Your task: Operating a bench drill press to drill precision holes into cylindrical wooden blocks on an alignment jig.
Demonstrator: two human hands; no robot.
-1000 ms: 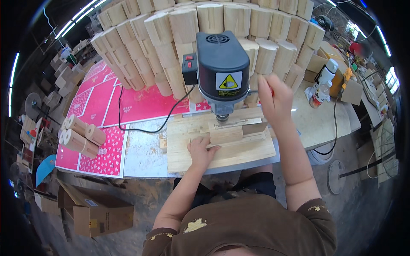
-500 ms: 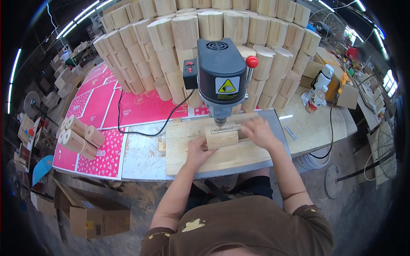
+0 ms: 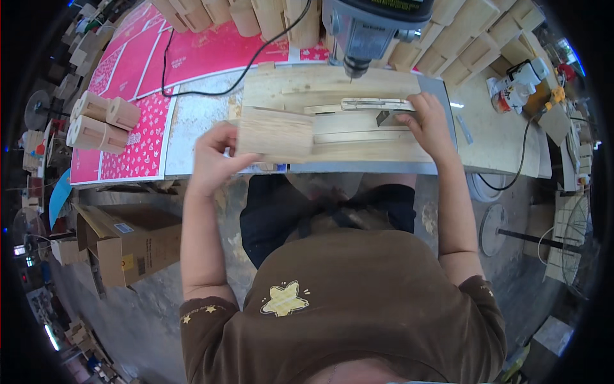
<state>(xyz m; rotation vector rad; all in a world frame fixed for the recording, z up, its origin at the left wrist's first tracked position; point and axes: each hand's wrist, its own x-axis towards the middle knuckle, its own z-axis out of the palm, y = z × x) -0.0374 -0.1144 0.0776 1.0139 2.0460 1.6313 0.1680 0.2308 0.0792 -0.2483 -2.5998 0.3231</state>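
Note:
My left hand (image 3: pixel 217 153) grips a pale wooden cylinder block (image 3: pixel 276 134) by its left end, thumb along the near side. The block lies sideways over the left part of a wooden jig board (image 3: pixel 377 152) with raised rails. My right hand (image 3: pixel 430 125) pinches the right end of a narrow, light strip (image 3: pixel 374 104) with dark edges. Its thumb reaches close to a small dark plate (image 3: pixel 382 118) standing on the jig; whether they touch I cannot tell. Beyond the jig is a bench drill (image 3: pixel 364 45), its chuck and thin bit above the board.
More wooden cylinders (image 3: pixel 102 121) stand in a cluster at the left on pink patterned sheeting (image 3: pixel 144 150). Stacked cylinders fill the back. A black cable (image 3: pixel 249 67) crosses the left side. Bottles (image 3: pixel 511 96) and a flat metal piece (image 3: pixel 465 130) lie right. A cardboard box (image 3: pixel 137 246) stands on the floor.
The block has moved left and toward me from under the drill, carried by my left hand. My right hand has drawn the strip off the block to the right. The view has tilted downward.

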